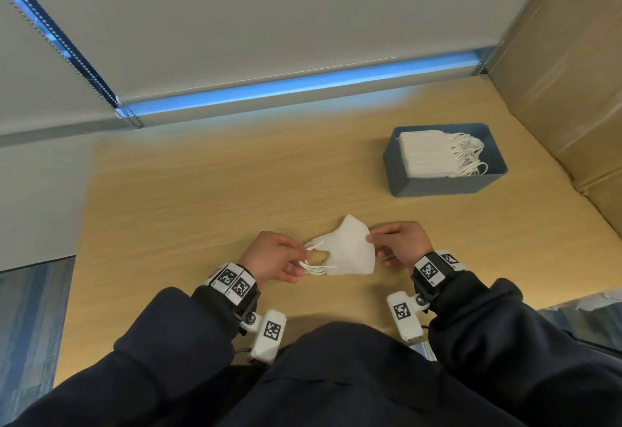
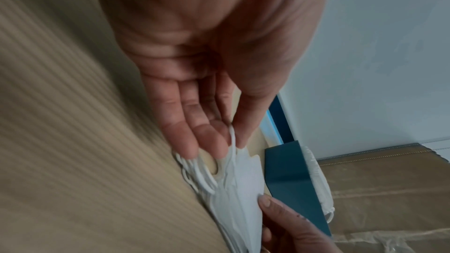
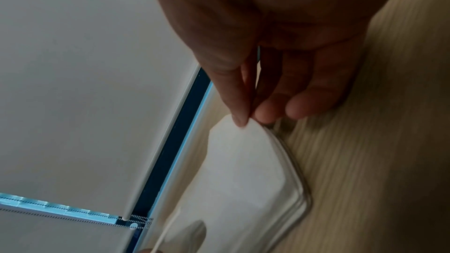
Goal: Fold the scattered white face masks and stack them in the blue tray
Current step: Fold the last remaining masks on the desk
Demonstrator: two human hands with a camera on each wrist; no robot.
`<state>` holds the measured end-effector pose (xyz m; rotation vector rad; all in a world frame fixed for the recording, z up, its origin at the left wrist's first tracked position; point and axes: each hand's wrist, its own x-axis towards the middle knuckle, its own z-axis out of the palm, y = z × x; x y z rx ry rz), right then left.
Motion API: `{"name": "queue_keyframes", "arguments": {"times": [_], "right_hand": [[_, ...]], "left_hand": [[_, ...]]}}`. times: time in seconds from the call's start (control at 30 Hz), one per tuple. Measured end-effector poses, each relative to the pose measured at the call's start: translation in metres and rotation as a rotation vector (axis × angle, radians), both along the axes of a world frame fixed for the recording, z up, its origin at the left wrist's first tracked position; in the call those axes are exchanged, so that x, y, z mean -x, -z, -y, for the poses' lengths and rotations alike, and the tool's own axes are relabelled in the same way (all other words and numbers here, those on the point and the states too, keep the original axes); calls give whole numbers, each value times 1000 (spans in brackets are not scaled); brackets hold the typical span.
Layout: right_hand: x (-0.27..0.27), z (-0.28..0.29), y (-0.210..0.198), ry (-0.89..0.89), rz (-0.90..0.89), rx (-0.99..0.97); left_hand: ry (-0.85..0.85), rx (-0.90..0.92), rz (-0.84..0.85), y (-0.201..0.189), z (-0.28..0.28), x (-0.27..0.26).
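Folded mask (image 1: 350, 250) held just above the table (image 1: 202, 197): left hand (image 1: 272, 258) pinches the ear loops (image 1: 314, 258), right hand (image 1: 402, 241) pinches the opposite edge. Align edges, keep loops gathered, then lay it flat on the stack in the blue tray (image 1: 437, 186), far right.

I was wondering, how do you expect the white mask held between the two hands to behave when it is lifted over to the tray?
The mask probably flops: it sags between the left hand pinching its ear loops and the right hand pinching the opposite edge. It looks thin, so likely very light. The loops dangle loosely and may snag on the blue tray rim.
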<state>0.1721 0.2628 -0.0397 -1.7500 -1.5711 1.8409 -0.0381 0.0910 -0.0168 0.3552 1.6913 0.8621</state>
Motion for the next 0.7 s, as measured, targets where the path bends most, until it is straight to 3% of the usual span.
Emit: {"name": "queue_keyframes", "arguments": {"times": [0.57, 0.63, 0.7], "right_hand": [[4, -1, 7, -44, 96, -80], [4, 0, 7, -41, 105, -91], [5, 1, 8, -40, 116, -168]], "left_hand": [[-43, 17, -30, 6, -2, -2], [11, 28, -129, 11, -2, 0], [84, 13, -351, 18, -2, 6]]}}
